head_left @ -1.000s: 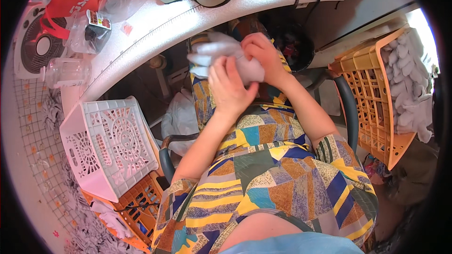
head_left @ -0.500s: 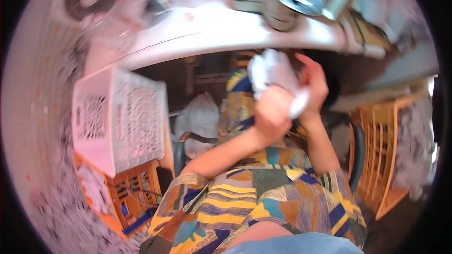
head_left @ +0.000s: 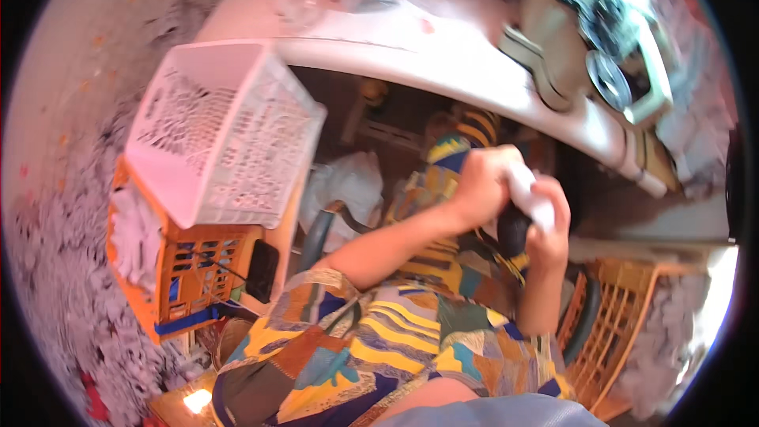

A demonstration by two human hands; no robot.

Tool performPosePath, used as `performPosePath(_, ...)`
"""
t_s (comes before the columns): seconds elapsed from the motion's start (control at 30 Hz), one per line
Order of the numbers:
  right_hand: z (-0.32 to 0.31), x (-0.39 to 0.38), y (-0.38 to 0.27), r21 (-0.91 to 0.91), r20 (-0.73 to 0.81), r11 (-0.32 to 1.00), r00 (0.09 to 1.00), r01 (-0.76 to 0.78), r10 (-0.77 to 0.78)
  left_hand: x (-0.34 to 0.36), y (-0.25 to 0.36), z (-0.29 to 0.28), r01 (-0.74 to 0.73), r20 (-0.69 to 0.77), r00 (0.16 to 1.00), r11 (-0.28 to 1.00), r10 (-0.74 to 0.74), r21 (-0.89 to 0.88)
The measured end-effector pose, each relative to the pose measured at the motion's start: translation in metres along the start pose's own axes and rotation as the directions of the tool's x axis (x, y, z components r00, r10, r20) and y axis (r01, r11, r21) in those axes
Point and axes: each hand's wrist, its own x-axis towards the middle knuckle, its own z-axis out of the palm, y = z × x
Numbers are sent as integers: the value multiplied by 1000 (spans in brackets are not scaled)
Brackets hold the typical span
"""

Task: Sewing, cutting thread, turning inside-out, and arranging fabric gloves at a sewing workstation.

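My left hand [head_left: 486,186] is closed on one end of a white cloth piece that looks like a glove [head_left: 523,190], held above my lap below the table edge. With thumb and fingers, my right hand [head_left: 549,225] grips its other end. The glove is stretched between the two hands, bunched into a narrow strip, so its full shape is hidden. Motion blurs both hands a little.
Left of me, a white plastic crate [head_left: 261,154] rests on an orange crate [head_left: 202,257] with pale cloth in it. Ahead is a white table [head_left: 411,63] with what looks like a sewing machine [head_left: 553,55] at its right. Another orange crate [head_left: 617,300] is at the right.
The view has turned, shifting the table and crates. Lobes like glove fingers stood up from the cloth earlier; now it is a strip between both hands. My right hand has gone from spread to gripping.
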Motion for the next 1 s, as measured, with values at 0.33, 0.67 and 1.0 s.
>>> performPosePath(0.33,19,33,-10,530,-31,845,994,-73,106,3,-2,10,355,213,934,807,-287,-471)
performPosePath(0.67,5,24,-10,741,-49,670,991,-45,121,-1,-5,22,342,138,939,889,-314,-305)
performPosePath(1.0,2,22,-16,774,-110,633,980,-21,166,3,18,12,93,88,992,996,-92,-7)
